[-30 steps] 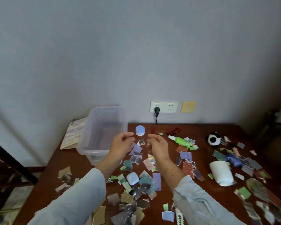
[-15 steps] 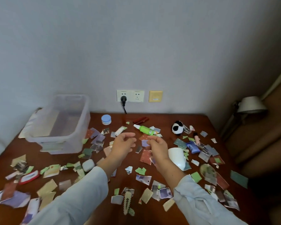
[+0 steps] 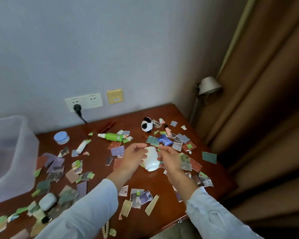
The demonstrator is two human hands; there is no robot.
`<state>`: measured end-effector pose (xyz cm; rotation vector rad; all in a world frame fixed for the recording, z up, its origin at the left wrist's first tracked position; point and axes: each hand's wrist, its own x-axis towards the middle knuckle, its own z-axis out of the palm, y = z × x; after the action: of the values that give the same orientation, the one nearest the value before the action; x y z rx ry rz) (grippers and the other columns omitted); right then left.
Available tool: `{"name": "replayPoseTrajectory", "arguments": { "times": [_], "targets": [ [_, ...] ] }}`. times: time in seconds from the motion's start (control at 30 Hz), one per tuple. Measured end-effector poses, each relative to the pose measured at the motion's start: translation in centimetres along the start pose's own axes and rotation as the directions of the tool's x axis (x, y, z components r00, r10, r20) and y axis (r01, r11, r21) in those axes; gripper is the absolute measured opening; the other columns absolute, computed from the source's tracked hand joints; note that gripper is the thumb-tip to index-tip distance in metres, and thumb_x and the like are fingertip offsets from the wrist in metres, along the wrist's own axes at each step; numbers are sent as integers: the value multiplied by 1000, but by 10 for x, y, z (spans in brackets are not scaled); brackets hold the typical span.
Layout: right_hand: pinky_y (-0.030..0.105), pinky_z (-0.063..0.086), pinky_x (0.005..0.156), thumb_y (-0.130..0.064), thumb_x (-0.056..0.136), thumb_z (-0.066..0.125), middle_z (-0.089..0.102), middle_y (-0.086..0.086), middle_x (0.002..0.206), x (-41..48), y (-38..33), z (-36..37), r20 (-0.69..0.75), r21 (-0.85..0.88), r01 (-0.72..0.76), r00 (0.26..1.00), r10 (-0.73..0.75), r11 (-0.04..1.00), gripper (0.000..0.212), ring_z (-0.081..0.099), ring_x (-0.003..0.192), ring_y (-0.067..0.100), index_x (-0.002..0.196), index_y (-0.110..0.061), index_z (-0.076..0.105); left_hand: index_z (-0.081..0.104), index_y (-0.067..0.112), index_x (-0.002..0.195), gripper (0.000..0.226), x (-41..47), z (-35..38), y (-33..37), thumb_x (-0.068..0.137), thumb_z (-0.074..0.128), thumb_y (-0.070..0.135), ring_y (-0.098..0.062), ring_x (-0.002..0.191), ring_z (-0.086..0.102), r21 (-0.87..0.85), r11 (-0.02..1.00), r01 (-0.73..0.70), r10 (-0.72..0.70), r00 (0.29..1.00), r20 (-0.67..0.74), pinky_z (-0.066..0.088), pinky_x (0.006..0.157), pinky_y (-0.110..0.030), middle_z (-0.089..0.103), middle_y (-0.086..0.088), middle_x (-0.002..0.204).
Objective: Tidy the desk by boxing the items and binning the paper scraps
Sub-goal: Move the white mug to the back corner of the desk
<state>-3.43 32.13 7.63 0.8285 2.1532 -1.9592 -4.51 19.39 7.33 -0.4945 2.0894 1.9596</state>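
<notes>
Polished dark wood desk (image 3: 164, 190), glossy white ceramic cup (image 3: 151, 160) centre, translucent frosted plastic box (image 3: 14, 152) at 9 o'clock, matt-to-glossy printed paper scraps (image 3: 59, 168), fuzzy plush panda (image 3: 146, 125).

Left hand (image 3: 133, 157) and right hand (image 3: 170, 159) flank white cup (image 3: 152, 163) among paper scraps (image 3: 117, 150).

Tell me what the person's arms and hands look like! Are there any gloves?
No gloves. The left hand and right hand are bare, with no ring or watch showing. Each arm wears a long, pale blue-grey cloth sleeve. The left sleeve and right sleeve match: plain, loose, a little wrinkled, ending at the wrist.
</notes>
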Motion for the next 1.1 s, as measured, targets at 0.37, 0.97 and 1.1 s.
{"name": "replayPoseTrajectory", "arguments": {
  "times": [0.37,0.97,1.1],
  "targets": [
    [23,47,65,-12,96,48,62,0,103,18,25,-54,-92,-12,-99,991,98,995,20,57,86,10,104,-24,63,62,8,112,20,16,55,-15,93,57,9,-15,78,61,16,990,139,-139,957,255,48,68,-23,64,-9,96],
    [39,48,92,-9,96,44,54,10,130,116,23,-24,429,-383,-185,832,352,905,40,53,117,25,135,-19,48,40,11,139,77,78,66,-63,76,75,36,-36,124,44,376,855,357,-208,900,-383,42,101,-50,44,-17,138],
    [36,46,86,-8,97,38,46,11,138,123,28,-17,482,-399,-226,773,413,889,47,48,122,26,143,-21,38,41,7,135,78,85,64,-82,74,79,37,-34,113,54,167,900,403,-332,881,-337,51,93,-51,49,-17,132]
  ]
}}
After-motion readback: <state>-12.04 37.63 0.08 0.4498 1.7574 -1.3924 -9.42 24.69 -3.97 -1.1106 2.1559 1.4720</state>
